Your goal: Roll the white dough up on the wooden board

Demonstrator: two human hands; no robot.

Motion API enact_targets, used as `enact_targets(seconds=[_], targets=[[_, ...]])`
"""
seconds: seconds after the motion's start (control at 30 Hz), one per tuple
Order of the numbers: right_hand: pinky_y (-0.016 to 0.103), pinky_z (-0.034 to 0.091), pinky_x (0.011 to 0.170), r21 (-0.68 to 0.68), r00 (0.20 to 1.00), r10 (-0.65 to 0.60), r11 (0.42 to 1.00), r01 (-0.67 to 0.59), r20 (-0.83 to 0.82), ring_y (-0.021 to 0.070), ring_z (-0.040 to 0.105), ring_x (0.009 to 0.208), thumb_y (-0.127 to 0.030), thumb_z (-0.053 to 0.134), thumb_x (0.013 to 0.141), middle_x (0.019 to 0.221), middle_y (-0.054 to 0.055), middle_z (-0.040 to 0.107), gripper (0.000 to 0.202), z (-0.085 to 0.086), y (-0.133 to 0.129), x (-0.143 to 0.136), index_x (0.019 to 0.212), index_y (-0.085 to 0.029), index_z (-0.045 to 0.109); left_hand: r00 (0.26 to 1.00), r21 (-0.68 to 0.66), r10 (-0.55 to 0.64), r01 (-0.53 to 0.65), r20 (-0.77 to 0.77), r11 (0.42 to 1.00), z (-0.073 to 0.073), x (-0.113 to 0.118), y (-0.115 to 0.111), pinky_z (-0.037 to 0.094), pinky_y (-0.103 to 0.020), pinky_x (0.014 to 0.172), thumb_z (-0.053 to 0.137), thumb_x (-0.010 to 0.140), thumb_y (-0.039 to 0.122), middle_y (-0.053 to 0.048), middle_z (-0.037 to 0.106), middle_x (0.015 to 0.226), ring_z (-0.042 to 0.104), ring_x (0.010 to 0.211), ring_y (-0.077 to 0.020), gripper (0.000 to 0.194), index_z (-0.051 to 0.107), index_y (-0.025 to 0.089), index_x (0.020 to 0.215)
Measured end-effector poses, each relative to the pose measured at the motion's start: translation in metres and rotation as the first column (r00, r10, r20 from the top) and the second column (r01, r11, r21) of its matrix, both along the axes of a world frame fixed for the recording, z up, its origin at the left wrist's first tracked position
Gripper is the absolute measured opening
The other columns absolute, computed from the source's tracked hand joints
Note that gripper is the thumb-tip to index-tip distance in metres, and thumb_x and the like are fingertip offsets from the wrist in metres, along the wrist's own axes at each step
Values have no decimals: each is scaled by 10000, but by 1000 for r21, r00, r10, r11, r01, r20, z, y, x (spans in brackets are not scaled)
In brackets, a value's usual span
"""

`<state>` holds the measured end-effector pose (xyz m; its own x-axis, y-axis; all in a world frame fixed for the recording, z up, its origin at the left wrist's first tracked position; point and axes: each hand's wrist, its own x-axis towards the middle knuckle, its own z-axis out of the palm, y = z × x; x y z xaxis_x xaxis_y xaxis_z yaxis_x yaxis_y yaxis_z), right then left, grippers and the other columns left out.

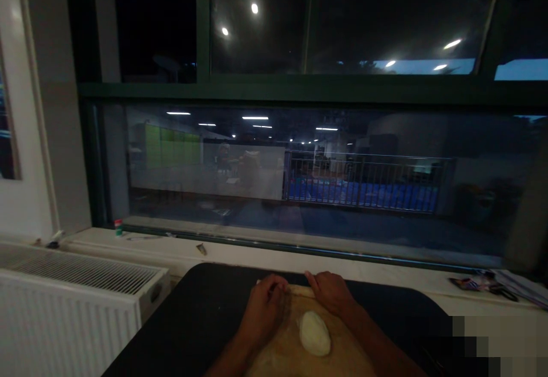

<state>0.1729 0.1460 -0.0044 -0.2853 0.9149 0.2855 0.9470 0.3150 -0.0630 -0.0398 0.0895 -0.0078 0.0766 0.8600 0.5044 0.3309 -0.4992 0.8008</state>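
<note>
An oval piece of pale dough lies on a wooden board, nearer to me than both hands. At the far end of the board, a pale bar that looks like a wooden rolling pin runs crosswise between the hands. My left hand is curled round its left end. Over its right end, my right hand is closed, with one finger poking out to the left. Both ends of the rolling pin are hidden by the hands. Neither hand touches the dough.
The board lies on a black table against a white windowsill. A white radiator stands at the left. On the sill are a small red-and-green container and, at the right, papers. A large window rises behind.
</note>
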Motion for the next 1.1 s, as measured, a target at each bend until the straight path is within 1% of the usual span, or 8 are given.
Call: enact_targets(seconds=[0.17, 0.43, 0.57, 0.67, 0.77, 0.83, 0.97, 1.1], targets=[[388, 444, 750, 58, 995, -98, 993, 99, -18, 278, 682, 800, -547, 103, 984, 811, 189, 712, 766, 12, -2, 12, 800, -133, 720, 916, 163, 33, 36, -399, 986, 5, 0, -13, 422, -388, 934, 379, 950, 257, -62, 673, 1058, 582, 1035, -236, 278, 651, 247, 1006], [317, 454, 718, 73, 978, -140, 985, 153, -158, 231, 661, 804, -552, 83, 984, 802, 117, 716, 736, 23, -30, 53, 858, -186, 709, 722, 7, -79, 115, -688, 993, -15, -8, -2, 182, -568, 1137, 291, 1001, 385, -57, 471, 1460, 361, 1372, -282, 441, 459, 292, 1398], [303, 440, 668, 42, 955, -61, 996, 76, -289, 216, 655, 719, -565, 49, 980, 707, 76, 698, 759, 18, -56, 46, 734, -229, 683, 853, -12, -94, 102, -514, 995, -17, -17, 5, 151, -548, 1148, 359, 974, 459, -77, 611, 1318, 467, 1296, -284, 416, 618, 263, 1233], [314, 422, 638, 43, 965, -84, 994, 97, -247, 225, 650, 675, -580, 65, 977, 674, 83, 688, 762, 15, -68, 37, 692, -228, 678, 990, -109, -139, 135, -33, 985, -12, -25, 12, 301, -492, 1100, 420, 924, 576, -109, 675, 1210, 568, 1188, -284, 484, 646, 215, 1152], [315, 423, 643, 74, 973, -108, 989, 126, -205, 227, 656, 693, -546, 82, 987, 724, 108, 706, 748, 13, -72, 30, 725, -213, 697, 902, -213, -70, 175, 425, 961, 4, -32, 16, 440, -470, 980, 431, 877, 669, -142, 704, 1126, 635, 1082, -303, 592, 637, 162, 1102], [311, 431, 647, 90, 978, -84, 991, 102, -192, 228, 663, 715, -527, 129, 992, 759, 120, 716, 703, 12, -72, 26, 767, -207, 713, 888, -201, -47, 155, 458, 967, 19, -33, 12, 454, -463, 954, 437, 869, 677, -137, 721, 1072, 661, 1019, -303, 588, 648, 158, 1050], [318, 440, 629, 67, 993, -75, 994, 81, -94, 241, 679, 728, -458, 170, 1004, 781, 130, 724, 648, 10, -71, 15, 790, -198, 724, 999, 33, -41, 42, -32, 999, 41, -23, -8, 433, -387, 952, 376, 963, 530, -73, 715, 1084, 634, 1032, -256, 425, 672, 240, 1056], [305, 439, 607, 45, 995, -99, 994, 100, -23, 225, 685, 701, -412, 187, 1008, 740, 115, 720, 638, 7, -69, 9, 731, -195, 719, 882, 102, 118, -80, -455, 992, 38, -11, -20, 441, -385, 906, 333, 986, 446, -71, 724, 1055, 653, 995, -268, 397, 687, 274, 1038]])
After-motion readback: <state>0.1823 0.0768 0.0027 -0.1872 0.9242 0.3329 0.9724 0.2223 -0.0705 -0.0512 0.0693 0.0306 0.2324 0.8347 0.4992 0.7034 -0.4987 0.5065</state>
